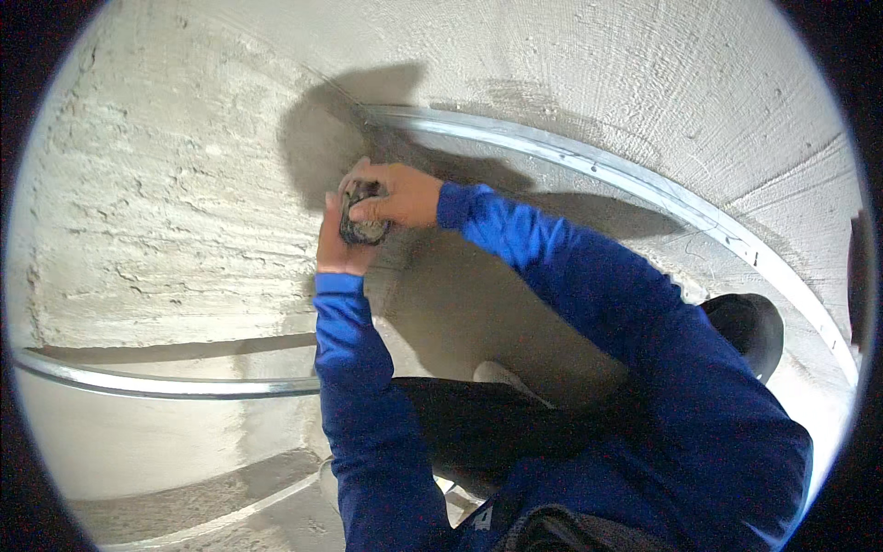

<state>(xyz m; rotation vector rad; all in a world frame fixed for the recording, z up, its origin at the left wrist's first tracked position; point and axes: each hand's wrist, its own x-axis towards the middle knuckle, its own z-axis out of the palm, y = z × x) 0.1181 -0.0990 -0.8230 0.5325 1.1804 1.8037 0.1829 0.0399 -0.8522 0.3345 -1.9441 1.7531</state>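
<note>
- Landmark: upper metal strip [589, 164], pale, slotted, bent in view; all places below are taken from it.
- One dark lump [372, 232], roundish, with a paler face; kind not discernible; held just below the strip's left end.
- My right grip [409, 195], clamped on the lump, thumb across its face; below the strip's left end.
- My left grip [338, 248], against the lump's left side; whether its fingers close on it, I cannot tell; farther below the same end.
- One rough wall [175, 193], pale, ridged; left of the strip.
- One lower metal strip [193, 385], shiny; well below and left of the upper one.
- My blue sleeves [589, 276], a pair; below the strip.
</note>
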